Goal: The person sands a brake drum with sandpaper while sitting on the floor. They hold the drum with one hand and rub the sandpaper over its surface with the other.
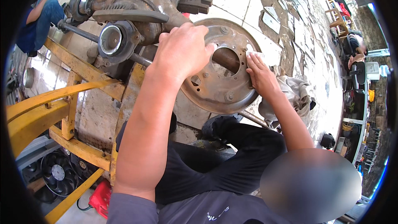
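A round, brown metal brake backing plate with a large central hole and several smaller holes stands tilted in front of me. My left hand lies over its upper left part, its fingers curled at the rim and its thumb near the central hole. On the plate's right side, my right hand presses a small white piece of cloth or paper against the face with its fingers together. Most of that piece is hidden under the fingers. Behind the left hand is a rusty axle housing with a round hub end.
A yellow metal frame stands at my left, with a black fan and a red container below. A grey rag lies right of the plate. Another person sits at the far left. Shelves line the right side.
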Tool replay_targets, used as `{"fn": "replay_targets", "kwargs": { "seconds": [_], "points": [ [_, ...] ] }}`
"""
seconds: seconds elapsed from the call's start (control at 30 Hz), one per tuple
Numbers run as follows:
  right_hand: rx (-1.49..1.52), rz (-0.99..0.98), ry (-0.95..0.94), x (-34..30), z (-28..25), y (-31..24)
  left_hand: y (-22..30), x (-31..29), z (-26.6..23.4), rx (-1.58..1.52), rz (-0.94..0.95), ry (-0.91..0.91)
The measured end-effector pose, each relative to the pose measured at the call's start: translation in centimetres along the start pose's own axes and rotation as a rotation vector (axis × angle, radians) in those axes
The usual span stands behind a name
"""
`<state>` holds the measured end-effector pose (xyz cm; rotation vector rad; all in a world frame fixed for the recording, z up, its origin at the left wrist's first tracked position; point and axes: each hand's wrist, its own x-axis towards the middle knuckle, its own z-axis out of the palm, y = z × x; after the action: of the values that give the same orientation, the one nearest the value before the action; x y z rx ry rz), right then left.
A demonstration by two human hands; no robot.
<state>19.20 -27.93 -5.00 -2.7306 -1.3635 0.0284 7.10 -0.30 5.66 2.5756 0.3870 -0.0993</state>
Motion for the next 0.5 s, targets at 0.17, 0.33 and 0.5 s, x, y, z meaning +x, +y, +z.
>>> {"fn": "replay_targets", "kwargs": {
  "seconds": [0.17,0.33,0.5],
  "points": [
    [0.005,0.039,0.048,1.5,0.7,0.9,0.5,-0.2,-0.6,0.101,-0.169,-0.227],
    [0.021,-0.012,0.009,0.9,0.1,0.4,-0.4,0.1,0.2,0.214,-0.254,-0.396],
    [0.012,-0.009,0.059,0.9,0.7,1.4,0.1,1.1,1.5,0.323,-0.291,-0.493]
  ]
}}
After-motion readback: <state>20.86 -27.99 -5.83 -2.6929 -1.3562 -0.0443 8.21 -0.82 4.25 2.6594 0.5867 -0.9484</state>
